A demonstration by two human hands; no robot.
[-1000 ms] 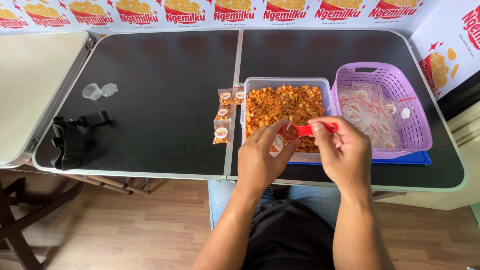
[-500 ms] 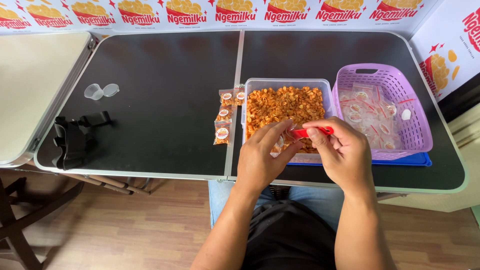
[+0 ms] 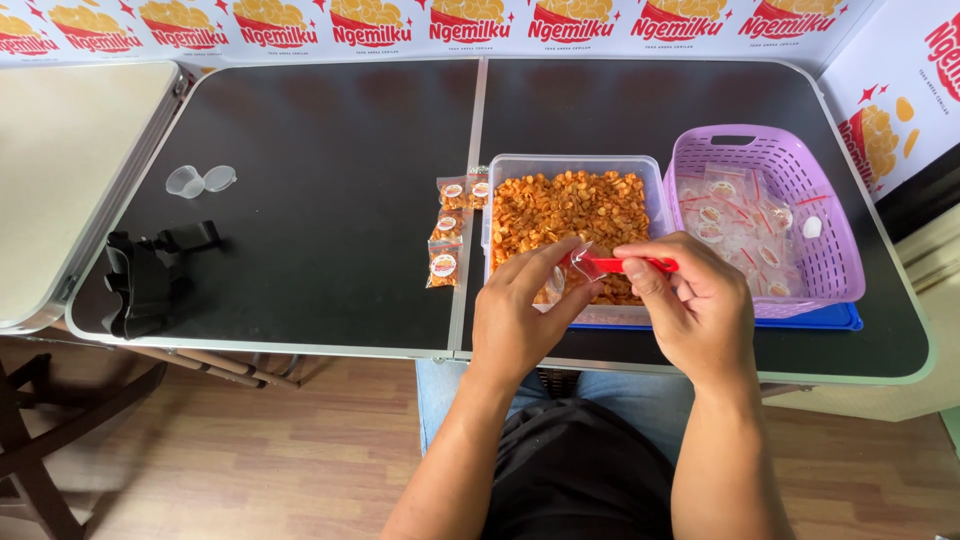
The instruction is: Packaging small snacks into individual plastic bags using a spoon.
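The person's left hand [image 3: 520,320] pinches a small clear plastic pouch [image 3: 572,268] by its mouth, fingers closed on the film so the opening stays spread, while the right hand [image 3: 700,310] is curled shut around a red plastic scoop [image 3: 630,265] whose tip meets that opening. Both hover over the near edge of the clear rectangular plastic tub of orange fried snack pieces [image 3: 570,210], where any spill would likely drop back in. Filled little packets [image 3: 443,262] lie just left of the tub on the black folding table [image 3: 300,200], and a lilac slotted plastic basket [image 3: 835,250] of pouches sits to its right.
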